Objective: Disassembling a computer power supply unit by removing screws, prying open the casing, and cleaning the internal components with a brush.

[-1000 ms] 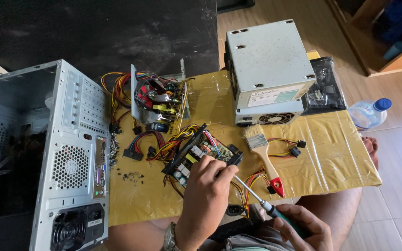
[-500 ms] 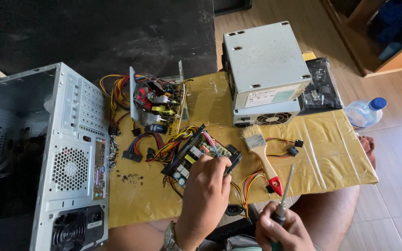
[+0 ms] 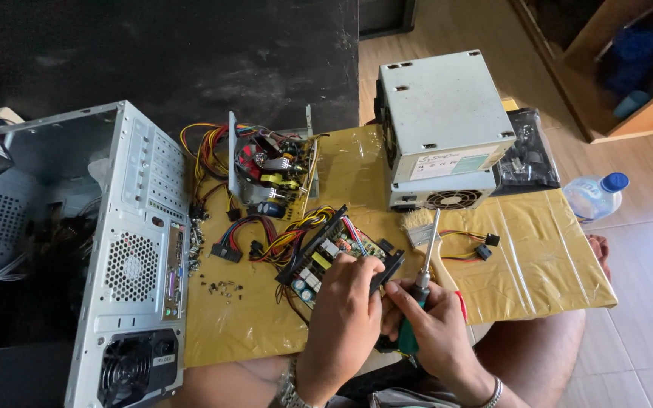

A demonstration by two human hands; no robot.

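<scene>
Open grey computer case lies on its side at left, edge on the yellow-covered counter. Grey power supply box sits at counter's far side, fan grille facing the person. Opened supply chassis with bundled coloured wires beside the case. Circuit board near counter's front edge — left hand rests on its near end, fingers curled down on it. Right hand just beside, fingers clamped on green-handled screwdriver, shaft pointing up and away, tip over a paintbrush. Plastic bottle on floor at right. Small loose screws by the case.
</scene>
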